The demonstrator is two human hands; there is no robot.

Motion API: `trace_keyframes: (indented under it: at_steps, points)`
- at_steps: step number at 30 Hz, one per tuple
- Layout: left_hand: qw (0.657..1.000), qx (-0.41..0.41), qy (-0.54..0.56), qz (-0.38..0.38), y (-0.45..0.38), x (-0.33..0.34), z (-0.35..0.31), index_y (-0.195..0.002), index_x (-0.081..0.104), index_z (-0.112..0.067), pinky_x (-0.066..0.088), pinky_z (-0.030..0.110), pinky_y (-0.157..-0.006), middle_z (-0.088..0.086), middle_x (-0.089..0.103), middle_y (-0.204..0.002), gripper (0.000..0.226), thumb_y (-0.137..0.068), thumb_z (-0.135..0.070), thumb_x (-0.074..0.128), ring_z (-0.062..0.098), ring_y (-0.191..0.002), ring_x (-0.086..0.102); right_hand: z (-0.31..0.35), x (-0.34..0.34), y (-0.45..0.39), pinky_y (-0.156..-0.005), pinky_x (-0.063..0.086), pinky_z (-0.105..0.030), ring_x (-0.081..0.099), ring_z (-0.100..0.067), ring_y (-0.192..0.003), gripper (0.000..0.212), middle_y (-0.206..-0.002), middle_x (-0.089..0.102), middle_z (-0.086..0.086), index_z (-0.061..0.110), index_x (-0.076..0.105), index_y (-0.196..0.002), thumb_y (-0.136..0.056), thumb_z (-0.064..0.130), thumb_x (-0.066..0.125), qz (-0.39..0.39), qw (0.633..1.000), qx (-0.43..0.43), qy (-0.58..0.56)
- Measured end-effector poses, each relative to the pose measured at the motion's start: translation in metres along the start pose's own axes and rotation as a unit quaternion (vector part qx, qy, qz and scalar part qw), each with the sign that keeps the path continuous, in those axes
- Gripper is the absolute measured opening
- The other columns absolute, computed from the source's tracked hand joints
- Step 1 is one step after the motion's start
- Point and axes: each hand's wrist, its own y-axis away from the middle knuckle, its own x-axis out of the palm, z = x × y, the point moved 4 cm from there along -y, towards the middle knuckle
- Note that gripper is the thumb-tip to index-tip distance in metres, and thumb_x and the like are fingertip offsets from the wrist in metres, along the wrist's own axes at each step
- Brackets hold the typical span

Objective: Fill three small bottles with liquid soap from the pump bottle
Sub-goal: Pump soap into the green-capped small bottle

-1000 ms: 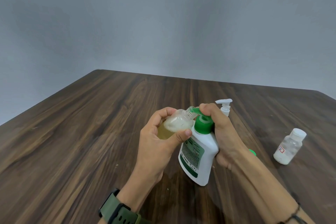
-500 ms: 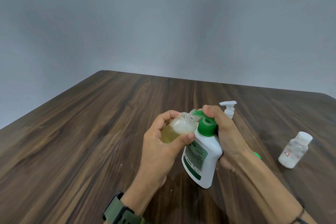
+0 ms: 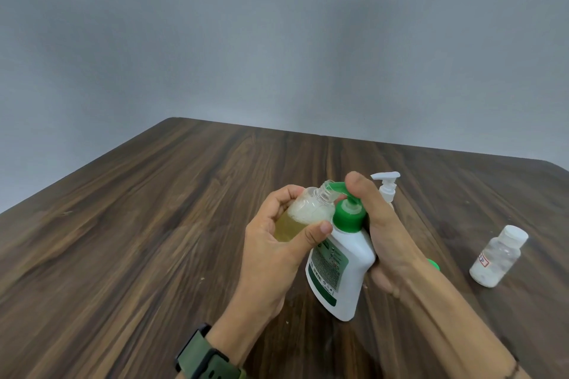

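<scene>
Bottles: 1 pump bottle (image 3: 338, 268), 3 small, 2 hands.

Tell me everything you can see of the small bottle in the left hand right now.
The small bottle is clear plastic with a threaded neck and no cap on. It is tilted, its mouth pointing up and right against the green spout of the pump bottle. Its lower part holds yellowish liquid, with white foam above that up to the shoulder. The left hand grips it off the table, fingers behind and thumb across the front. The right hand is on the pump, not on this bottle.
</scene>
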Motion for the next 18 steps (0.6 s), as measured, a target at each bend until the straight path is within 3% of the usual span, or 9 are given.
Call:
trace_keyframes:
  at_steps: [3, 5, 8, 11, 13, 18]
  points:
    - [1.000, -0.001, -0.003, -0.006, 0.0012, -0.0031, 0.0017, -0.092, 0.066, -0.032, 0.053, 0.021, -0.070, -0.004, 0.071, -0.096, 0.041, -0.055, -0.022, 0.081, 0.013, -0.090, 0.066, 0.0014, 0.0002, -0.0013, -0.076, 0.050, -0.039, 0.063, -0.021, -0.073, 0.027, -0.070, 0.071, -0.002, 0.022, 0.072, -0.063, -0.067, 0.045, 0.058, -0.011, 1.000, 0.005, -0.004]
    - [1.000, 0.002, -0.001, -0.004, 0.0016, -0.0034, 0.0009, -0.093, 0.066, -0.032, 0.053, 0.020, -0.070, -0.005, 0.071, -0.097, 0.041, -0.056, -0.023, 0.081, 0.012, -0.090, 0.067, 0.0009, 0.0011, -0.0013, -0.078, 0.051, -0.038, 0.066, -0.021, -0.075, 0.033, -0.074, 0.073, -0.002, 0.022, 0.073, -0.068, -0.065, 0.052, 0.061, 0.006, 1.000, 0.001, -0.002]
    - [1.000, 0.002, 0.009, 0.000, 0.0013, -0.0002, 0.0002, -0.095, 0.066, -0.030, 0.053, 0.020, -0.071, -0.003, 0.071, -0.099, 0.042, -0.056, -0.024, 0.081, 0.013, -0.091, 0.067, -0.0012, 0.0021, -0.0001, -0.087, 0.053, -0.040, 0.069, -0.021, -0.087, 0.057, -0.090, 0.075, -0.005, 0.023, 0.075, -0.083, -0.053, 0.071, 0.066, 0.027, 1.000, -0.002, -0.007]
    - [1.000, 0.001, 0.015, -0.002, 0.0017, 0.0001, 0.0005, -0.092, 0.066, -0.029, 0.053, 0.019, -0.070, -0.005, 0.071, -0.097, 0.042, -0.054, -0.024, 0.082, 0.011, -0.089, 0.067, -0.0016, 0.0020, -0.0014, -0.080, 0.054, -0.036, 0.070, -0.015, -0.078, 0.039, -0.079, 0.075, -0.001, 0.025, 0.075, -0.075, -0.070, 0.058, 0.055, 0.029, 1.000, 0.000, -0.006]
    - [1.000, -0.001, 0.010, -0.007, 0.0028, -0.0017, 0.0007, -0.091, 0.067, -0.030, 0.053, 0.019, -0.070, -0.005, 0.071, -0.095, 0.042, -0.054, -0.021, 0.083, 0.010, -0.088, 0.067, -0.0009, 0.0026, -0.0027, -0.072, 0.052, -0.034, 0.068, -0.012, -0.067, 0.031, -0.068, 0.072, 0.002, 0.024, 0.074, -0.065, -0.071, 0.047, 0.053, 0.017, 1.000, 0.002, -0.013]
    - [1.000, -0.003, 0.010, -0.006, 0.0037, 0.0000, 0.0003, -0.094, 0.066, -0.029, 0.054, 0.023, -0.073, -0.002, 0.071, -0.099, 0.043, -0.054, -0.026, 0.082, 0.015, -0.092, 0.066, -0.0025, 0.0040, -0.0019, -0.084, 0.053, -0.038, 0.070, -0.017, -0.082, 0.044, -0.084, 0.075, -0.003, 0.022, 0.075, -0.080, -0.068, 0.061, 0.061, 0.040, 0.999, -0.009, -0.032]
